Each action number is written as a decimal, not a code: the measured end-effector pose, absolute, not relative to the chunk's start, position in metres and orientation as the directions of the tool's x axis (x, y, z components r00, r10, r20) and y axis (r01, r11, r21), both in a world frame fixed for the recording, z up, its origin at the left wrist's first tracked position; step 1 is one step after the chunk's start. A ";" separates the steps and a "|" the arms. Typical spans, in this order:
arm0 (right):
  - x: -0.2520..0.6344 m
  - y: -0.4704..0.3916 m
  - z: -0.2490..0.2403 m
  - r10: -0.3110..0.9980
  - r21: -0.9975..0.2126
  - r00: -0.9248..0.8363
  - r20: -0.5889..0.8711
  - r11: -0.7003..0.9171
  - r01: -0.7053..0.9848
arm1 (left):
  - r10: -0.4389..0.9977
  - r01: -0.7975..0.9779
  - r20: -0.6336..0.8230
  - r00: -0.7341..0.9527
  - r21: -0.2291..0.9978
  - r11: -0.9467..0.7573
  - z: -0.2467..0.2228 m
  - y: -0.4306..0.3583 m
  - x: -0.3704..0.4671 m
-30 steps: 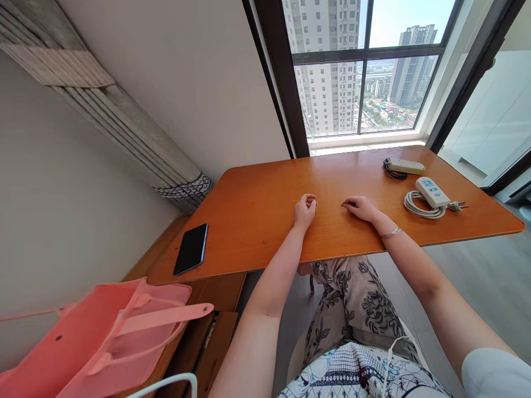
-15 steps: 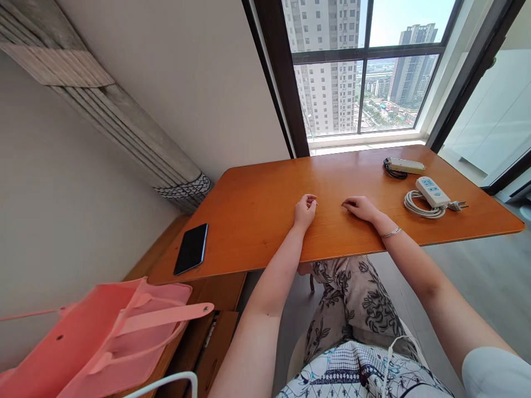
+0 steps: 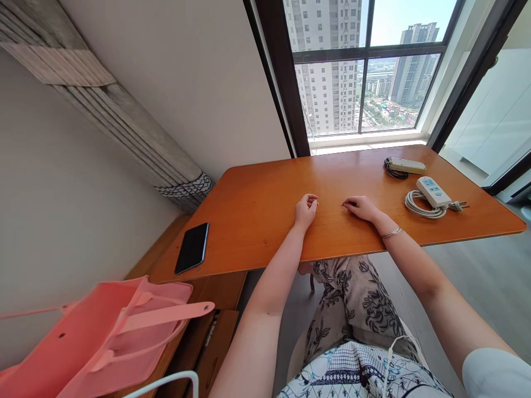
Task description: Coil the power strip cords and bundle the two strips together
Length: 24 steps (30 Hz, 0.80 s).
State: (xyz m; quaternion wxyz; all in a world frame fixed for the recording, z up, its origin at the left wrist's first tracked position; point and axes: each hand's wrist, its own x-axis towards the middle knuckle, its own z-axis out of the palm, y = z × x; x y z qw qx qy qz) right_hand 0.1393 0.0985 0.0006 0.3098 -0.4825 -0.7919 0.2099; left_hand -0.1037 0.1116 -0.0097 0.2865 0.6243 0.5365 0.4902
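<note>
My left hand point(image 3: 306, 210) rests on its side on the orange-brown wooden table point(image 3: 253, 221), fingers loosely bent and nothing seen in them. Across a short gap lies my right hand point(image 3: 360, 207), palm down, its fingers loosely stretched towards the left hand and holding nothing visible. To the right of it sits a white power strip point(image 3: 433, 191) with its cord coiled beside it and its plug on the table. Behind that is a second, cream-coloured power strip point(image 3: 407, 165) with a black cord. A black phone point(image 3: 191, 248) lies flat near the table's left edge.
A pink bag point(image 3: 120, 331) with straps stands at the lower left on a wooden cabinet point(image 3: 215, 337). Beyond the table are a window point(image 3: 365, 54) and a grey wall. A gathered curtain point(image 3: 136, 132) hangs at the left.
</note>
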 end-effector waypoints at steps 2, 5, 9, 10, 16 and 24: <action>0.139 0.098 0.001 0.895 -0.629 -0.341 0.286 0.444 0.638 | 0.951 0.384 0.305 -0.052 0.885 -0.263 -0.010 0.112 -0.104; 0.139 0.098 0.002 0.896 -0.627 -0.341 0.285 0.443 0.641 | 0.950 0.385 0.308 -0.055 0.884 -0.264 -0.011 0.112 -0.104; 0.139 0.097 0.002 0.894 -0.626 -0.344 0.286 0.447 0.639 | 0.950 0.385 0.308 -0.062 0.885 -0.262 -0.011 0.112 -0.103; 0.139 0.097 0.002 0.894 -0.626 -0.345 0.287 0.448 0.638 | 0.949 0.385 0.308 -0.061 0.885 -0.263 -0.011 0.112 -0.103; 0.138 0.097 0.002 0.893 -0.625 -0.341 0.293 0.449 0.639 | 0.952 0.380 0.302 -0.057 0.888 -0.259 -0.009 0.110 -0.103; 0.139 0.097 0.002 0.893 -0.627 -0.345 0.287 0.448 0.638 | 0.954 0.397 0.296 -0.056 0.883 -0.251 -0.005 0.107 -0.102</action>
